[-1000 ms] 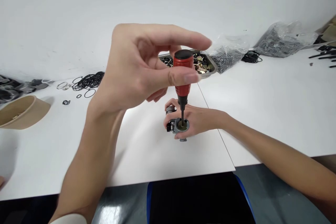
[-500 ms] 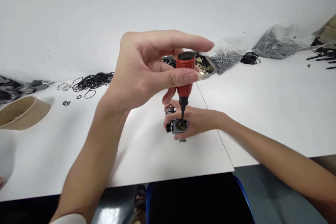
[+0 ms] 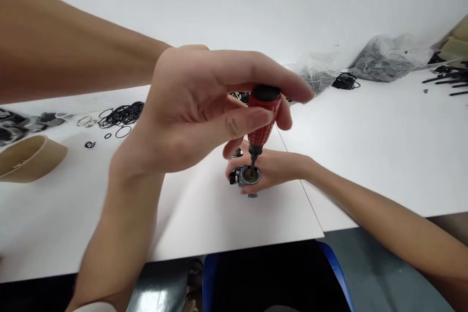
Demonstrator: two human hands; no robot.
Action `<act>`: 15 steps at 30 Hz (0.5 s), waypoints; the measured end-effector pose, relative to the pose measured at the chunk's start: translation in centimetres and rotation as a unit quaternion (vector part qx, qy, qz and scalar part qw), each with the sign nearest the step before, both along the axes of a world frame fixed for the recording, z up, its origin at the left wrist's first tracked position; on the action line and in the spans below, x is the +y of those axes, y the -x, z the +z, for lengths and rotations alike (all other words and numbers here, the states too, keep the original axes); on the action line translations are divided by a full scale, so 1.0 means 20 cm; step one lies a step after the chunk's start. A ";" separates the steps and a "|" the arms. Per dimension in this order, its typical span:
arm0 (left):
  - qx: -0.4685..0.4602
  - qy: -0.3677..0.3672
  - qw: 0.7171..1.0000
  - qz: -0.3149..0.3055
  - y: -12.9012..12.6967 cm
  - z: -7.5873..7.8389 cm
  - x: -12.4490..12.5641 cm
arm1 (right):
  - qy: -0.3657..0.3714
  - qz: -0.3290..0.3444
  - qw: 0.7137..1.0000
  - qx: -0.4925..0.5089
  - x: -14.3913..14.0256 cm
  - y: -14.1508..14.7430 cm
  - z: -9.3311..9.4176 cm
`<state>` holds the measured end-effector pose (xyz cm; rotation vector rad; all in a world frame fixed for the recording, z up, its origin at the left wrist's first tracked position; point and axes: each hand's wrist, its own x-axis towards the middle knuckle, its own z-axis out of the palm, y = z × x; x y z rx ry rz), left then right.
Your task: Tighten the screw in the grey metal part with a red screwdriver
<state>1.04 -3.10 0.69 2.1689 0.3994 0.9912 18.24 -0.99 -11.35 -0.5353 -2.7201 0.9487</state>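
Note:
My left hand (image 3: 190,117) is closed round the red handle of a screwdriver (image 3: 266,119) with a black cap, thumb and fingers on its sides. The shaft points down, slightly tilted, and its tip is inside the round bore of a small grey carburetor (image 3: 252,176). A brass-coloured disc shows in that bore. My right hand (image 3: 274,168) grips the carburetor from the right and holds it on the white table (image 3: 234,229). Part of the carburetor is hidden under my fingers.
Another person's arm (image 3: 80,53) reaches in from the upper left behind my left hand. Black rubber rings (image 3: 122,116) and a tan bowl (image 3: 36,158) lie left. Behind are a bag of grey parts (image 3: 387,58) and a black bundle (image 3: 345,81). A tray is mostly hidden.
Another person's arm has come in from the upper left. My left hand has turned and lowered a little round the screwdriver, whose handle now leans right. My right hand stays on the carburetor.

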 end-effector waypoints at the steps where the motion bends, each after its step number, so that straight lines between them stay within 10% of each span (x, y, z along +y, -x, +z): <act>1: 0.003 0.002 1.000 0.003 0.00 0.00 0.00 | 0.003 0.001 1.000 -0.001 0.00 0.00 0.00; 6: -0.010 -0.130 0.991 -0.017 -0.01 0.00 0.01 | 0.005 0.014 1.000 0.005 0.00 0.00 0.01; 15: -0.003 -0.039 0.999 0.018 -0.01 -0.02 0.01 | -0.017 0.006 1.000 0.012 0.00 0.00 0.01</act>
